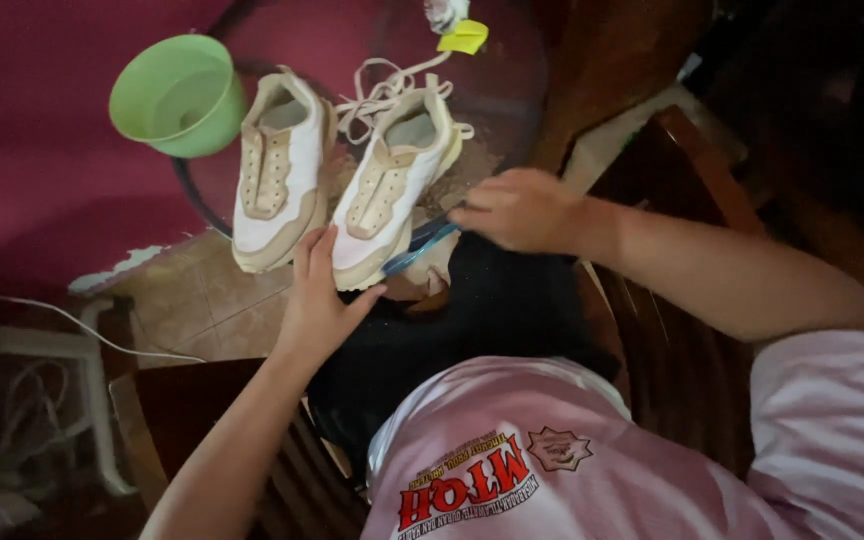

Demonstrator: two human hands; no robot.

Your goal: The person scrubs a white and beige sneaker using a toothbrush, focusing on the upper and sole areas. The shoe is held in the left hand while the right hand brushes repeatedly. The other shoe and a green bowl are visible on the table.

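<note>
Two white and beige sneakers without laces stand side by side on a round glass table. The left sneaker sits beside a green plastic cup. My left hand is open with its fingers against the toe of the right sneaker. My right hand rests at the table's near edge, just right of that sneaker, its fingers curled; whether it holds anything is not visible. Loose beige laces lie behind the sneakers.
A yellow scrap and a small pale object lie at the table's far side. Wooden chair parts stand to the right. Tiled floor, a white cable and a white frame are at the left.
</note>
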